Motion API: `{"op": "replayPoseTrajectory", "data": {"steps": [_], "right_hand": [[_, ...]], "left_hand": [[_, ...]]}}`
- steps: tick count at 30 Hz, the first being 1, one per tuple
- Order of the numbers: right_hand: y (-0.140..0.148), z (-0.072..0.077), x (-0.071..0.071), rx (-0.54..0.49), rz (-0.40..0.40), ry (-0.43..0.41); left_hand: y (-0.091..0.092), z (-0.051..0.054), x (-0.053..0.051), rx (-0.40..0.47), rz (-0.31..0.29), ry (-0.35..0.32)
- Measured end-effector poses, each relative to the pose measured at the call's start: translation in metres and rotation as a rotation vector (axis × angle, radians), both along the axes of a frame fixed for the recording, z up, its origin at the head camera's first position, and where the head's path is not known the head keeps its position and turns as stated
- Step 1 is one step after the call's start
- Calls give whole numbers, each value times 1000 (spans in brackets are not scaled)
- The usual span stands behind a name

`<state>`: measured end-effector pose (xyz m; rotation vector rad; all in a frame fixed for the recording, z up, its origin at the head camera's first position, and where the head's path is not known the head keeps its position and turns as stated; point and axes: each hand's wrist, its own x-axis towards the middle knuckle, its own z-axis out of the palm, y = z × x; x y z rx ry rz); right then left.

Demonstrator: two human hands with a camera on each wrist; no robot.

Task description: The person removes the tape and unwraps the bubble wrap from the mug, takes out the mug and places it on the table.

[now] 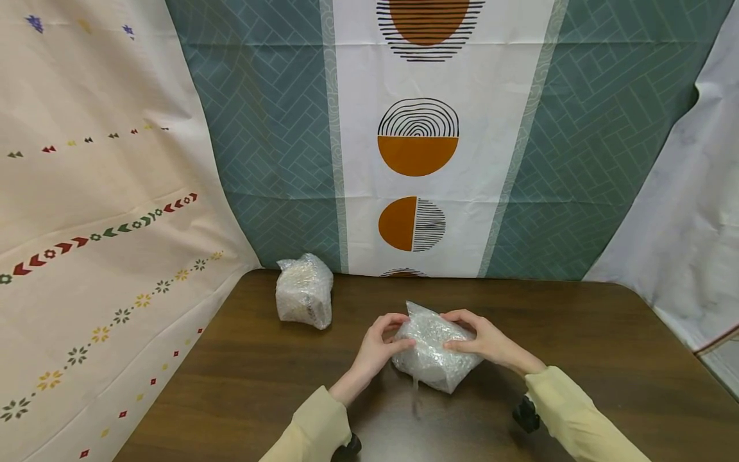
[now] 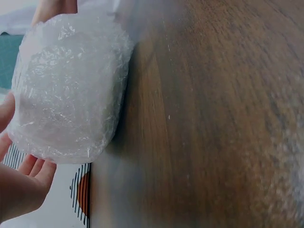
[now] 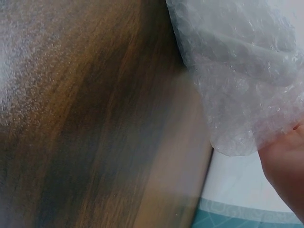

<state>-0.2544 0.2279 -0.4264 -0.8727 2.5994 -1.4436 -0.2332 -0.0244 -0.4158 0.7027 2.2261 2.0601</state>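
Observation:
A bundle of clear bubble wrap is held between both hands over the middle of the brown table. The left hand grips its left side, thumb in front and fingers behind; the left wrist view shows the wrapped bundle with that hand curled at its edge. On the opposite side the right hand holds it with the thumb on the front and fingers over the top. In the right wrist view a loose flap of wrap hangs beside the hand. What the wrap contains is hidden.
Another bubble-wrapped bundle stands at the back left of the wooden table. Patterned cloth hangs behind the table's back edge, and pale cloths hang at the left and right.

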Motion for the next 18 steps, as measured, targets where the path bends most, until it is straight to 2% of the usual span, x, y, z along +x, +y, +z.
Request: {"op": "replayPoseTrajectory", "data": {"steps": [18], "right_hand": [[-1,1,6,9,-34,-1]], "left_hand": [[1,-2,-3,-8,46,-15]]}}
